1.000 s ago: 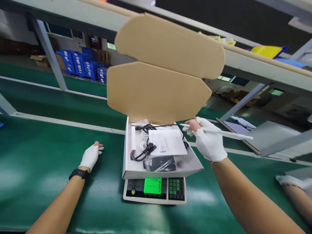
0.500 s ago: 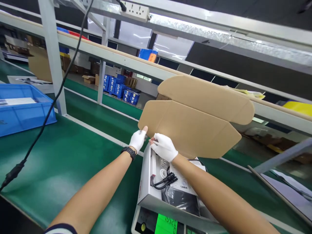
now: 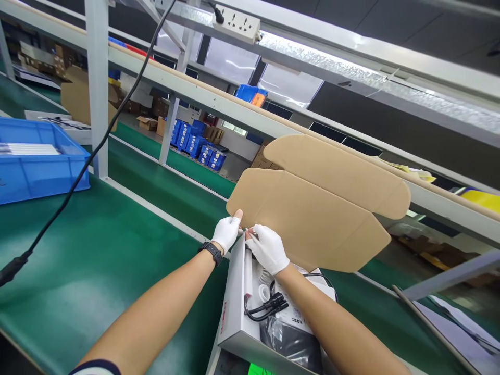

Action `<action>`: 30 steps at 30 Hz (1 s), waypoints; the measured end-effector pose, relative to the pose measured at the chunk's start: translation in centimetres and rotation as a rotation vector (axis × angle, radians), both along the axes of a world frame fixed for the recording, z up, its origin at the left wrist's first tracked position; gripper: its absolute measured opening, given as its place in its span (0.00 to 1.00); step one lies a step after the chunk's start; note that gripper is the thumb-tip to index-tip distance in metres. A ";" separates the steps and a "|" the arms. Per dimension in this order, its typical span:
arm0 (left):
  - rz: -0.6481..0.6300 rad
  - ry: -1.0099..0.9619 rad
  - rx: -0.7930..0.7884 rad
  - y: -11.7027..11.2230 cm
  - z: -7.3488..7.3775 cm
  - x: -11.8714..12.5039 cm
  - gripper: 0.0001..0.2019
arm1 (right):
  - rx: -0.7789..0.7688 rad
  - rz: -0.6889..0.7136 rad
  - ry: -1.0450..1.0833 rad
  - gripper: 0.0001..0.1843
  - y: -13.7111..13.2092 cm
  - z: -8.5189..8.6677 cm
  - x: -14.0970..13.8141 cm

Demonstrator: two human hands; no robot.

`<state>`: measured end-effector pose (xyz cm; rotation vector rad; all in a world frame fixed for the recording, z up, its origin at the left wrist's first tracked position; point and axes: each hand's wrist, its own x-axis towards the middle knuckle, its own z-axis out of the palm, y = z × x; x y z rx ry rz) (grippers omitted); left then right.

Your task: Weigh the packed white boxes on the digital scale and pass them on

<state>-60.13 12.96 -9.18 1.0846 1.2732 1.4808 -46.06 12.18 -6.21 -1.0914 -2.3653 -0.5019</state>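
Note:
A white cardboard box [image 3: 237,312] stands with its brown-lined lid [image 3: 308,219] raised. My left hand [image 3: 226,232], in a white glove, is closed at the far left corner of the box, thumb up against the lid's edge; its other fingers are partly hidden. Bent and pinching at the same corner, my gloved right hand [image 3: 269,250] has its fingertips close to the left ones. Inside the box lie a black cable with connectors [image 3: 273,303], a white ring [image 3: 264,292], a printed white sheet [image 3: 299,315] and a dark item in clear plastic [image 3: 291,341].
Under the box is a scale with a green display [image 3: 260,369]. A blue bin [image 3: 42,174] with white items sits at the left on the green table [image 3: 128,250]. A black cable [image 3: 103,140] hangs across the left, and a metal post [image 3: 97,94] rises there.
My view has shifted, so the box and scale sit lower in the picture and less of the display shows. Both hands stay at the box's far left corner.

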 end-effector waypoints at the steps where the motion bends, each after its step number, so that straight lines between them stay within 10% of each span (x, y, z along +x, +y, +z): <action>1: 0.002 -0.007 -0.001 0.0 0.0 0.0 0.30 | 0.004 -0.001 -0.006 0.12 0.0 0.0 0.0; 25: -0.018 -0.044 -0.005 0.8 -0.9 0.3 0.30 | 0.031 0.012 0.001 0.15 -0.1 -0.3 -0.1; 30: -0.028 -0.013 -0.042 -0.1 0.5 0.0 0.28 | -0.182 0.067 0.246 0.13 -1.6 2.1 -0.5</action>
